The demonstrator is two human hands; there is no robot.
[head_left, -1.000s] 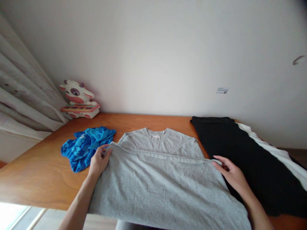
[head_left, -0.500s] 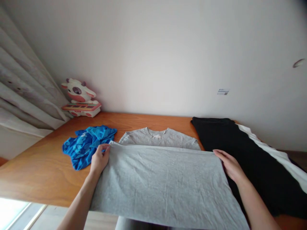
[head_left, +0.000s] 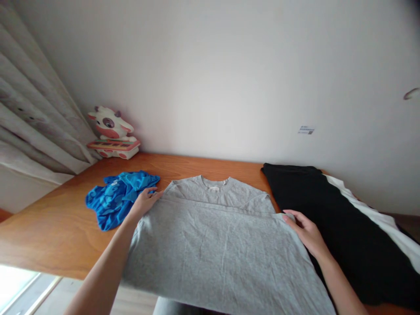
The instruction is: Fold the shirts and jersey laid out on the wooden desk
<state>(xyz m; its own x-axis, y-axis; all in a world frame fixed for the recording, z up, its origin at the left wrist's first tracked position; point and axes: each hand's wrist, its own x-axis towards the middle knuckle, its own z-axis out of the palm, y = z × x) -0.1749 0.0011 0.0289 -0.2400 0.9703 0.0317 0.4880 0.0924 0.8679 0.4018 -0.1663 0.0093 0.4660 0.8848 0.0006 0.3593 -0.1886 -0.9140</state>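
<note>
A grey T-shirt (head_left: pixel 213 249) lies on the wooden table with its lower part folded up over the front, the hem running across below the collar. Its neckline and shoulders show beyond the hem, and the near fold hangs over the table's front edge. My left hand (head_left: pixel 146 203) is closed on the left hem corner, close to a crumpled blue garment (head_left: pixel 114 199). At the right hem corner my right hand (head_left: pixel 306 232) pinches the fabric between thumb and fingers, beside black clothing (head_left: pixel 328 218).
A cow-shaped toy keyboard (head_left: pixel 113 135) stands at the back left corner near the curtain (head_left: pixel 36 109). A white garment (head_left: pixel 370 210) lies along the black clothing. Behind the wooden table (head_left: pixel 49 232) rises a pale wall (head_left: pixel 210 78) with a small label (head_left: pixel 306 130).
Both hands have moved a little inward with the hem, which has come down onto the shirt's upper part. More of the T-shirt's upper right side shows.
</note>
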